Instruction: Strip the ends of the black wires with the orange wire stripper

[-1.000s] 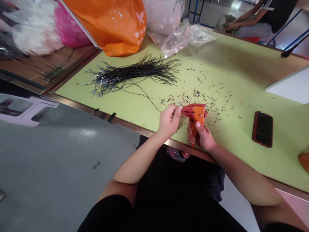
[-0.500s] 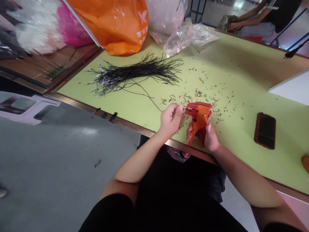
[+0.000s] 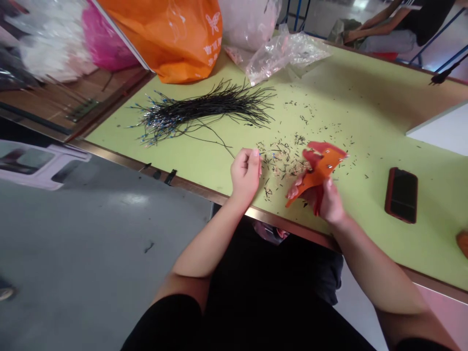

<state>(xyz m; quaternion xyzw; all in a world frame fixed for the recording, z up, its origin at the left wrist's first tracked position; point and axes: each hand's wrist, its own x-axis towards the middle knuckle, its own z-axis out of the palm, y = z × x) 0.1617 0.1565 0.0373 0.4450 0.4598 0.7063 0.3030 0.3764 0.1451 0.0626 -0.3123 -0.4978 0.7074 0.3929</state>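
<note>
Near the table's front edge, my left hand (image 3: 246,175) is closed on a thin black wire (image 3: 227,147), whose far part runs back toward a large bundle of black wires (image 3: 208,106). A small blue tip shows at my thumb. The bundle's left ends carry blue and silvery tips. My right hand (image 3: 329,197) grips an orange-red hand tool (image 3: 321,168), its jaws tilted up and apart from my left hand. Short dark and coppery clippings (image 3: 280,158) are scattered between and behind my hands.
A phone (image 3: 401,195) lies at the right on the green table (image 3: 365,234). At the back stand an orange bag (image 3: 171,39) and clear plastic bags (image 3: 285,53). A white panel (image 3: 442,129) is at the right. Another person's arms (image 3: 376,24) show beyond the table.
My right hand has moved the tool right, away from my left hand, and tilted it. My left hand has shifted slightly left with the wire.
</note>
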